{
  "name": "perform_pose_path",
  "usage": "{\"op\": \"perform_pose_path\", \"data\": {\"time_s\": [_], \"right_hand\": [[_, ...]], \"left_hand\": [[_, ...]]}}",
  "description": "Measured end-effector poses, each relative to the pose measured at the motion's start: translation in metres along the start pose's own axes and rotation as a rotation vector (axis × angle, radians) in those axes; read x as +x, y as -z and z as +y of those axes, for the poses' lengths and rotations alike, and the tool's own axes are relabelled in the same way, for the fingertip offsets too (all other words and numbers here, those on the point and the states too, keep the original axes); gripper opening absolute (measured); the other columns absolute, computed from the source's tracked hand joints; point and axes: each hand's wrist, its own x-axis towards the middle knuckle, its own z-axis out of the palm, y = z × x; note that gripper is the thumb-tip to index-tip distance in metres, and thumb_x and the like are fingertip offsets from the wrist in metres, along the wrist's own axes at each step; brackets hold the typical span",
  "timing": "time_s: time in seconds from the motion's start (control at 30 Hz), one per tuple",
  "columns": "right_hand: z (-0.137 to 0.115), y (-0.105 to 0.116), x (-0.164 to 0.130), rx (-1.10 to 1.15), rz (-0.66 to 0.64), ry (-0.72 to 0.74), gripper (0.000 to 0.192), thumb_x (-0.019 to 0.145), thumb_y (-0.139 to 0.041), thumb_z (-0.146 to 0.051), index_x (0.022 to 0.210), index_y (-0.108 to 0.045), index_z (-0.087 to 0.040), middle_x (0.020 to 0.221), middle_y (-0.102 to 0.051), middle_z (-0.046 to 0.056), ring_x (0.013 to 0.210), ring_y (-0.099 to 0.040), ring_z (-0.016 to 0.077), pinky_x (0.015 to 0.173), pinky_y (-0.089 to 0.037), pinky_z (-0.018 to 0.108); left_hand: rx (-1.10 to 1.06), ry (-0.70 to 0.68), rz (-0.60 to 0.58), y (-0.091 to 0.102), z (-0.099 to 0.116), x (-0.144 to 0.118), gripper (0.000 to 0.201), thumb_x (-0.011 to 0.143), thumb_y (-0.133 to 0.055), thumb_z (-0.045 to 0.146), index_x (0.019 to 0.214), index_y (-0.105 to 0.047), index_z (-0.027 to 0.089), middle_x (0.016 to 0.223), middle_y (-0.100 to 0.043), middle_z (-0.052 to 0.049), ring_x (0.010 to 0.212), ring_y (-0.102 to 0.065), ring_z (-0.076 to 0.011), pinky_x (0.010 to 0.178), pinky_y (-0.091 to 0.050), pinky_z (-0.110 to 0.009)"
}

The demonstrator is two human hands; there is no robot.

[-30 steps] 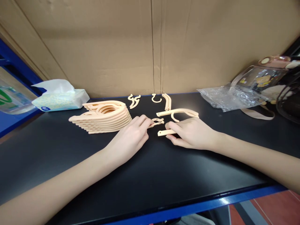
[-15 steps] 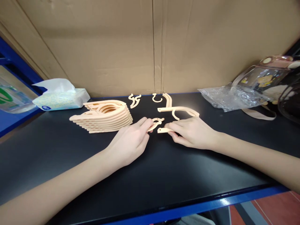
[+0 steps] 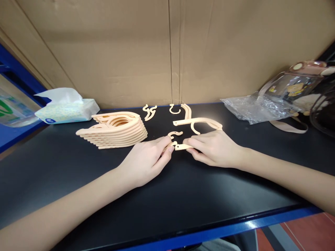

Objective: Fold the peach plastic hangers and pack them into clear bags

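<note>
My left hand [image 3: 148, 157] is closed in a pinch on a small cream hanger hook [image 3: 174, 143]; most of this piece is covered by the fingers. A curved hook part [image 3: 176, 133] shows just behind the fingertips; whether it belongs to the same piece I cannot tell. My right hand [image 3: 216, 148] grips a cream hanger arm [image 3: 182, 146], whose end with a small hole points left. That end meets or nearly touches the piece in my left hand. Behind my right hand lies another hanger arm [image 3: 187, 121] with a curved piece [image 3: 193, 126] beside it.
Left of my hands lies a stack of cream folding hangers [image 3: 117, 134], near a tissue pack [image 3: 66, 111]. At the back are small hooks [image 3: 150, 113], a single hook [image 3: 175, 109] and curved arms [image 3: 186, 111]. Clear plastic wrap [image 3: 256, 108] and a transparent bottle [image 3: 293, 83] sit right.
My left hand has moved slightly right, bringing its hook piece up to the end of the hanger arm. My right hand has stayed nearly still.
</note>
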Motion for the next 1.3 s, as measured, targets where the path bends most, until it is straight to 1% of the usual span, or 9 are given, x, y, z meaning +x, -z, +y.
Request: {"op": "perform_pose_path", "data": {"time_s": [0.17, 0.3, 0.43, 0.67, 0.77, 0.9, 1.0, 1.17, 1.3], "right_hand": [[-0.0003, 0.0015, 0.0006, 0.010, 0.041, 0.046, 0.024, 0.098, -0.041, -0.024, 0.089, -0.062, -0.016, 0.068, -0.065, -0.002, 0.057, -0.058, 0.0110, 0.053, -0.033, 0.027], [-0.0007, 0.0020, 0.0010, 0.002, 0.034, 0.039, 0.025, 0.099, -0.040, -0.025, 0.091, -0.062, -0.016, 0.071, -0.067, -0.002, 0.058, -0.059, 0.0110, 0.055, -0.034, 0.026], [-0.0001, 0.0020, 0.0004, 0.000, 0.033, 0.044, 0.025, 0.099, -0.040, -0.026, 0.093, -0.063, -0.017, 0.071, -0.067, -0.002, 0.059, -0.059, 0.0110, 0.056, -0.034, 0.027], [0.0017, 0.0003, -0.0014, 0.000, -0.021, 0.036, 0.027, 0.100, -0.040, -0.028, 0.100, -0.064, -0.017, 0.072, -0.067, -0.001, 0.057, -0.058, 0.0112, 0.052, -0.030, 0.027], [0.0017, -0.0007, -0.0016, 0.023, -0.035, 0.038, 0.028, 0.101, -0.039, -0.029, 0.102, -0.064, -0.017, 0.074, -0.068, -0.001, 0.059, -0.059, 0.0118, 0.052, -0.031, 0.027], [0.0001, -0.0020, -0.0011, 0.089, -0.062, 0.036, 0.029, 0.102, -0.038, -0.029, 0.103, -0.063, -0.016, 0.080, -0.069, 0.001, 0.064, -0.062, 0.0130, 0.056, -0.037, 0.027], [-0.0010, -0.0026, -0.0006, 0.116, -0.027, 0.033, 0.030, 0.102, -0.037, -0.029, 0.102, -0.062, -0.014, 0.085, -0.071, 0.003, 0.070, -0.064, 0.0138, 0.059, -0.039, 0.027], [-0.0006, -0.0020, 0.0001, 0.085, -0.033, 0.029, 0.032, 0.102, -0.037, -0.030, 0.092, -0.063, -0.015, 0.073, -0.066, 0.001, 0.061, -0.060, 0.0135, 0.057, -0.035, 0.027], [0.0002, -0.0005, 0.0000, 0.078, -0.054, 0.042, 0.034, 0.102, -0.035, -0.031, 0.092, -0.063, -0.015, 0.071, -0.064, 0.001, 0.060, -0.058, 0.0126, 0.055, -0.032, 0.027]], "left_hand": [[-0.002, -0.036, -0.014, -0.0003, -0.0031, -0.0005, 0.027, 0.101, -0.027, 0.030, 0.079, -0.040, 0.022, 0.067, -0.055, 0.003, 0.055, -0.052, -0.0142, 0.053, -0.034, -0.026], [-0.022, -0.039, -0.050, 0.0002, -0.0053, -0.0004, 0.027, 0.101, -0.025, 0.031, 0.082, -0.042, 0.022, 0.067, -0.055, 0.003, 0.056, -0.054, -0.0148, 0.054, -0.035, -0.026], [-0.046, -0.023, -0.044, 0.0000, -0.0049, -0.0005, 0.028, 0.101, -0.024, 0.032, 0.080, -0.040, 0.022, 0.066, -0.054, 0.003, 0.057, -0.054, -0.0149, 0.055, -0.035, -0.026], [-0.022, -0.027, -0.053, 0.0007, -0.0052, -0.0004, 0.028, 0.101, -0.024, 0.031, 0.078, -0.037, 0.022, 0.064, -0.053, 0.004, 0.055, -0.053, -0.0147, 0.054, -0.035, -0.026], [-0.002, -0.049, -0.057, 0.0014, -0.0058, -0.0004, 0.027, 0.101, -0.023, 0.030, 0.081, -0.040, 0.022, 0.063, -0.053, 0.004, 0.055, -0.053, -0.0146, 0.054, -0.036, -0.025], [0.055, -0.100, -0.080, 0.0007, -0.0058, 0.0004, 0.023, 0.098, -0.034, 0.036, 0.082, -0.042, 0.022, 0.066, -0.055, 0.003, 0.055, -0.055, -0.0145, 0.053, -0.035, -0.024], [0.117, -0.094, -0.065, -0.0007, -0.0052, 0.0012, 0.025, 0.097, -0.041, 0.040, 0.079, -0.041, 0.022, 0.064, -0.055, 0.003, 0.055, -0.056, -0.0149, 0.051, -0.034, -0.023], [0.151, -0.091, -0.048, -0.0025, -0.0052, 0.0022, 0.027, 0.099, -0.041, 0.040, 0.080, -0.042, 0.022, 0.064, -0.054, 0.003, 0.056, -0.057, -0.0152, 0.052, -0.034, -0.022], [0.159, -0.068, -0.046, -0.0022, -0.0049, 0.0019, 0.030, 0.098, -0.042, 0.043, 0.077, -0.042, 0.022, 0.061, -0.052, 0.004, 0.054, -0.056, -0.0152, 0.051, -0.033, -0.022]]}}
